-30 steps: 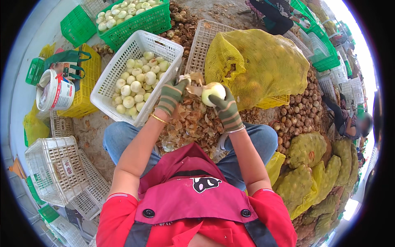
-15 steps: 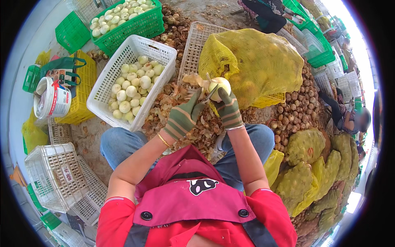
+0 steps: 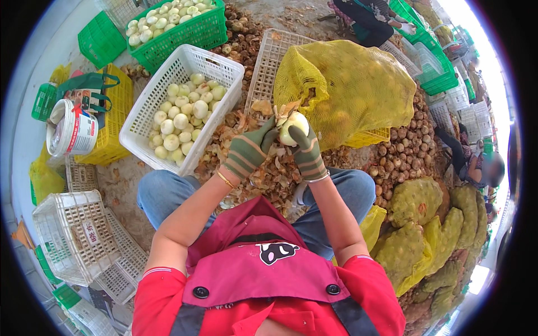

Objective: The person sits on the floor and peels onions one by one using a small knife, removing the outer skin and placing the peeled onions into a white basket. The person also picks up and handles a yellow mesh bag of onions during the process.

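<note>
My right hand (image 3: 305,157), in a green striped glove, is closed on a pale peeled onion (image 3: 293,127). My left hand (image 3: 251,151), gloved alike, is pinched at the brown papery skin (image 3: 286,112) on the onion's upper left side; its fingertips are partly hidden. Below both hands lies a heap of loose skins (image 3: 263,187). Just left is a white crate (image 3: 131,129) holding several peeled onions (image 3: 180,120). Beyond my right hand lies a big yellow mesh sack (image 3: 358,84), bulging and open at its left end.
Around are a green onion crate (image 3: 179,39), a yellow crate (image 3: 117,134) with bag and bucket (image 3: 73,131), stacked white crates (image 3: 73,235), a flat crate (image 3: 255,78), unpeeled onions (image 3: 406,151) and full sacks (image 3: 403,252). Co-workers (image 3: 370,22) sit at the upper right and far right (image 3: 471,165).
My left hand has moved right and turned, its fingers now meeting at the onion. The onion in my right hand has shifted slightly and turned.
</note>
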Available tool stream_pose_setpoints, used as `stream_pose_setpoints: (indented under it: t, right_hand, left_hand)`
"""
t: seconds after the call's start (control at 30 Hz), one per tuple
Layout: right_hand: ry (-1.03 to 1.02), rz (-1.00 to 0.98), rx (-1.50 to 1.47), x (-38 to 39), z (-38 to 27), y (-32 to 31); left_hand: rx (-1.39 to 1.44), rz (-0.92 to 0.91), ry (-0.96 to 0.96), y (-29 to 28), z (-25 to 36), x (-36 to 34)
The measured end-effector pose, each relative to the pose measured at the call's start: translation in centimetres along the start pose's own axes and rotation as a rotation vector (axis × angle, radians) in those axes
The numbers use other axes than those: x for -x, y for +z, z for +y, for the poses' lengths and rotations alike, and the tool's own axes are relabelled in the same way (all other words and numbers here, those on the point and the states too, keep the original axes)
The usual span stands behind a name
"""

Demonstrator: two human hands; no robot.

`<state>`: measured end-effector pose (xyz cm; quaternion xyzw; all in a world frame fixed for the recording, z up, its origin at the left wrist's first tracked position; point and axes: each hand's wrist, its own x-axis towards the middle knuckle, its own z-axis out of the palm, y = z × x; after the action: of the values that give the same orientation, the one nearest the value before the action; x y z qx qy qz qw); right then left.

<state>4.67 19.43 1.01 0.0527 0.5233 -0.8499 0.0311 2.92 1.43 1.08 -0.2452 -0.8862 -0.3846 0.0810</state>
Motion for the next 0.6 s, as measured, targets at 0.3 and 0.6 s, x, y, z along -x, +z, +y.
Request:
stream_pose_setpoints:
  t: [0.3,0.6]
  right_hand:
    - [0.261,-0.182,-0.315,1.0,-1.7,-0.1]
    - [0.17,-0.166,0.042,1.1,-2.9,0.0]
  left_hand:
    - [1.238,-0.064,-0.899,-2.0,-1.1,-1.8]
    - [0.325,-0.07,-0.049,-3.0,-1.1,-0.7]
